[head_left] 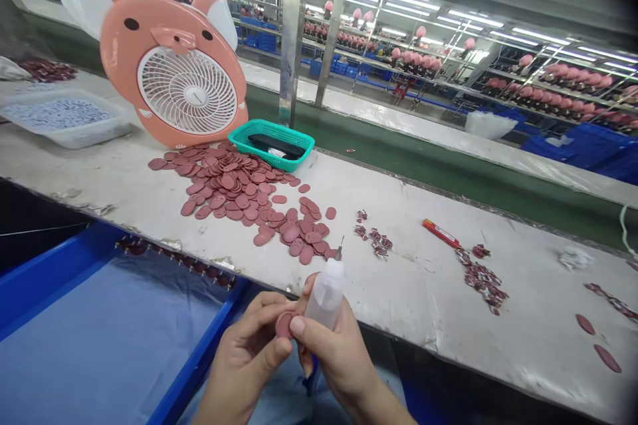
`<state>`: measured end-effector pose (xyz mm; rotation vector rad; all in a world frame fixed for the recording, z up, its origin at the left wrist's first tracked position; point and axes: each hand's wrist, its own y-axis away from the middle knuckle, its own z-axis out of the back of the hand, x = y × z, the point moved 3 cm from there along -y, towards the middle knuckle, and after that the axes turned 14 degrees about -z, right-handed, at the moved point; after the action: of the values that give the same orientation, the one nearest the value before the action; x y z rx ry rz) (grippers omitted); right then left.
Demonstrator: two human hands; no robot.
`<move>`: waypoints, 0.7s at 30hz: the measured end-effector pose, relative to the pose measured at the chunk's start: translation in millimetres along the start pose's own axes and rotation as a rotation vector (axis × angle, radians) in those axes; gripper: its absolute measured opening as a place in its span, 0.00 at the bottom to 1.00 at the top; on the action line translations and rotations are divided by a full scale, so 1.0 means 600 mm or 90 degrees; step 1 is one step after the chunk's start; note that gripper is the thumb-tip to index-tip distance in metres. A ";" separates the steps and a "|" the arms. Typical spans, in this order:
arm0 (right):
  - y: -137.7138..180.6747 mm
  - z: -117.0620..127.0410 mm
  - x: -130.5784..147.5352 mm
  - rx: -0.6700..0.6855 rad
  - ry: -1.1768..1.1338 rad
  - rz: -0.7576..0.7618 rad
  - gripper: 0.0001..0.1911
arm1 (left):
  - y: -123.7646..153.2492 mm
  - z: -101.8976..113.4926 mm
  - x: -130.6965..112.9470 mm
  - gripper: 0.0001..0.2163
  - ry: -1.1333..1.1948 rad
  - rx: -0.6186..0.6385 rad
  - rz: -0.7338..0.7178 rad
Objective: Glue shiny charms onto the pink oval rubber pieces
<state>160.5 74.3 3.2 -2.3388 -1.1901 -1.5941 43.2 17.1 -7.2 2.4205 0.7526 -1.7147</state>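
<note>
Between the fingertips of my left hand [246,352] is a small reddish-brown oval disc [284,325], pinched just below the bench edge. My right hand [331,345] is wrapped round a translucent squeeze bottle [326,295] with a thin metal needle tip pointing up. The right thumb also touches the disc's edge. Beyond the hands, a loose heap of similar oval discs [239,182] spreads over the white bench [389,292]. Small clusters of red-and-white pieces [381,244] lie to the right of the heap.
A pink animal-shaped fan [119,60] stands behind the heap, with a green basket [272,129] beside it. At left are a tray of small pale pieces [64,116] and a blue bin [199,358]. A red box-cutter-like stick [440,234] and more red-and-white pieces [483,285] lie right.
</note>
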 end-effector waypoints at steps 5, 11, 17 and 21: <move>0.046 0.032 0.022 -0.106 0.182 0.000 0.32 | 0.006 -0.006 -0.009 0.18 0.087 -0.159 0.137; 0.112 0.072 0.060 -0.295 0.247 0.167 0.21 | 0.009 -0.016 -0.027 0.18 0.151 -0.252 0.218; 0.115 0.064 0.049 -0.215 0.097 0.319 0.22 | 0.018 -0.023 -0.037 0.18 0.118 -0.235 0.247; 0.116 0.032 0.040 -0.253 0.211 0.403 0.20 | 0.022 -0.020 -0.040 0.18 0.113 -0.216 0.236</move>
<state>222.8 48.0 38.4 -2.1799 -0.0459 -1.9503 53.3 1.6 16.4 2.3105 0.5163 -1.1471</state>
